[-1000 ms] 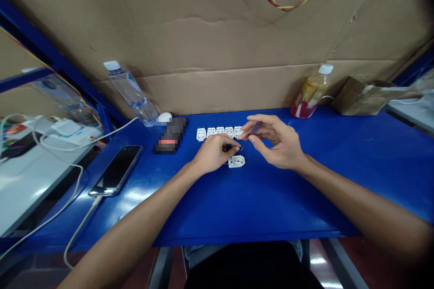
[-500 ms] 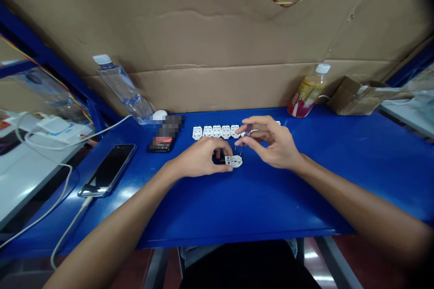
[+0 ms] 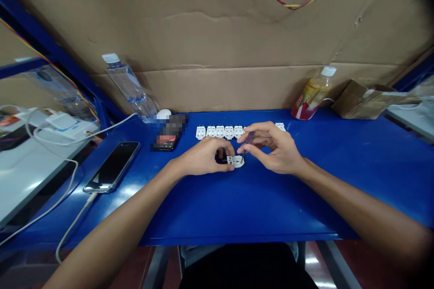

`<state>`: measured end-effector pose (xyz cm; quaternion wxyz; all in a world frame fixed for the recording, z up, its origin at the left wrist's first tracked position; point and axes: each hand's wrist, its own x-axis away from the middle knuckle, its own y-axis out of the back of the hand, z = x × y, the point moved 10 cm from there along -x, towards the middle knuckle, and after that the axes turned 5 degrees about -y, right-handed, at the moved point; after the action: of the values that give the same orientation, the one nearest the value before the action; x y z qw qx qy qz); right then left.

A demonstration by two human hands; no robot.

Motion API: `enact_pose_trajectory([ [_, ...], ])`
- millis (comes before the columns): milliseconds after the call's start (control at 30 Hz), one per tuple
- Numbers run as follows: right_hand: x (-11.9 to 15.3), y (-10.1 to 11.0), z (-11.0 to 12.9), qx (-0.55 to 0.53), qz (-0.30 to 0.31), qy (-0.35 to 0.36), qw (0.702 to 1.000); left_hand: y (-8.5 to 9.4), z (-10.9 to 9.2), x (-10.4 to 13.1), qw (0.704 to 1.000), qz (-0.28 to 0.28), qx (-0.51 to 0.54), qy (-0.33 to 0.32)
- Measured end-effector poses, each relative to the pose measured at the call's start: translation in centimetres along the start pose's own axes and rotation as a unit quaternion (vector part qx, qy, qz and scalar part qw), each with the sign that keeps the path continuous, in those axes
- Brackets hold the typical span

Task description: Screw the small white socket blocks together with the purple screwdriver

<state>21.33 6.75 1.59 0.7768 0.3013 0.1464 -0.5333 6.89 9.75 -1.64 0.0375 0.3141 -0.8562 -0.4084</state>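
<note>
While screwdriver [image 3: 251,137] meets housing [image 3: 237,161], bottles [image 3: 309,100] are capped

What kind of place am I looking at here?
Probably a small assembly workstation: a row of white plug-like parts sits on a blue table, and the right hand holds a purple-handled screwdriver at another white part.

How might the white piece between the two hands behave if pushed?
The white piece looks like hard plastic, so probably stiff. Being small, it might slide on the glossy blue table without the left hand steadying it. Low and broad, it seems unlikely to roll.
</note>
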Motion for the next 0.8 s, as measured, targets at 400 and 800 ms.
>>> enact_pose_trajectory([
  [400, 0.4, 0.9, 2.9, 0.209, -0.113, 0.106, 0.966, -0.3, 0.0, 0.0, 1.000, 0.008, 0.002, -0.014],
  [800, -0.3, -0.6, 1.6, 0.055, -0.018, 0.008, 0.998, -0.4, -0.1, 0.2, 0.999, 0.029, 0.002, -0.017],
])
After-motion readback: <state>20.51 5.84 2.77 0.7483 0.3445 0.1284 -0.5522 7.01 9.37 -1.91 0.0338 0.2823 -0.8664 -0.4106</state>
